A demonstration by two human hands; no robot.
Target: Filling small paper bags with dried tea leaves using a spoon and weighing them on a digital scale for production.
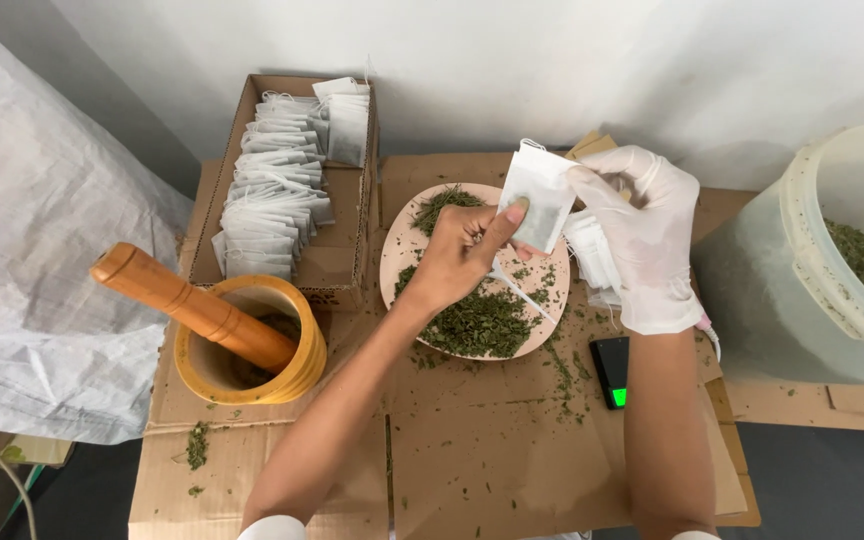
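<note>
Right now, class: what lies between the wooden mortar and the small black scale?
In the head view, the person's bare left forearm crosses the cardboard between mortar and scale, amid scattered herb flakes.

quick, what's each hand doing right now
Left hand: bare, fingers pinched on the small white bag.
Right hand: gloved, closed on the same bag.

Soft, even daylight; faint shadows under the hands on the surface; sharp focus; slight wide-angle bending at the edges.
</note>
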